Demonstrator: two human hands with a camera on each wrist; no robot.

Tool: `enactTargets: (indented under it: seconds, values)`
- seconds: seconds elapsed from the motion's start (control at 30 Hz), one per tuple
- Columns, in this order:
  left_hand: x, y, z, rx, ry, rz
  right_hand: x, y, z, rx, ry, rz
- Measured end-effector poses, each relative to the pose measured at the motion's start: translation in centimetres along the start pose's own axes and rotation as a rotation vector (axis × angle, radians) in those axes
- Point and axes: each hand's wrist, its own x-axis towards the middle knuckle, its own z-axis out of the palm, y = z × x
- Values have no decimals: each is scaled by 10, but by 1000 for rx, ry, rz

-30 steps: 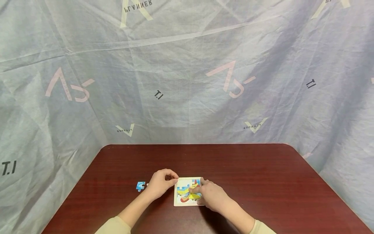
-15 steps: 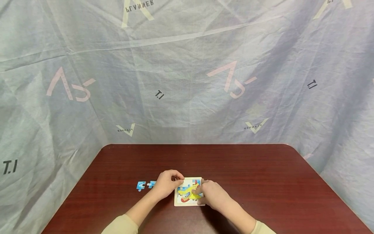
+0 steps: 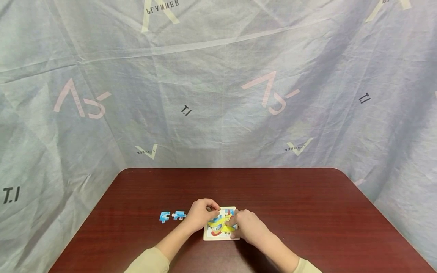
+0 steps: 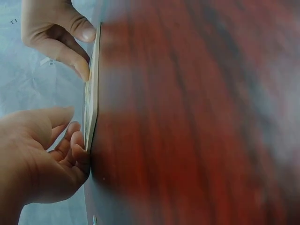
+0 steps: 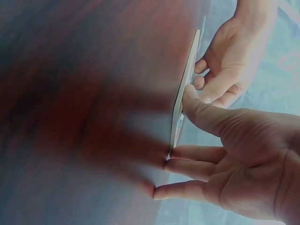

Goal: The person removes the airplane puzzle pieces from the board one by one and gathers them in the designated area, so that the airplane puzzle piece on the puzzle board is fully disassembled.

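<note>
A small square jigsaw board [image 3: 213,238] with a pale frame lies on the dark red table, bearing a yellow and red airplane picture. My left hand [image 3: 201,217] is over its upper left part, thumb and index finger close together. In the left wrist view the left hand's fingers [image 4: 77,140] are curled at the board's edge; whether they pinch a piece I cannot tell. My right hand [image 3: 250,226] holds the board's right side, its thumb [image 5: 192,96] on the face and fingers along the edge. The hands hide parts of the picture.
Left of the board lie two loose blue jigsaw pieces, one farther out [image 3: 164,217] and the other piece [image 3: 178,215] close to my left wrist. Grey printed cloth [image 3: 218,113] hangs behind the table [image 3: 293,197] and along its sides.
My left hand has moved rightward from the board's upper left corner to over its picture, uncovering the second loose piece. The right hand and the board stay nearly in place.
</note>
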Motion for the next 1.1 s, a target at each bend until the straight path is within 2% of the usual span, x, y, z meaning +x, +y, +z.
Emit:
enactTargets:
  seconds: [0.23,0.8,1.1]
  values:
    - [2,4,7,18,29,-17,1,1,1,-14,3,-10]
    - [5,16,15,215,62,-99,0,-1,0,-46,0,-5]
    - [7,23,20,243,95,-191,0,-1,-1,-39,-6,-19]
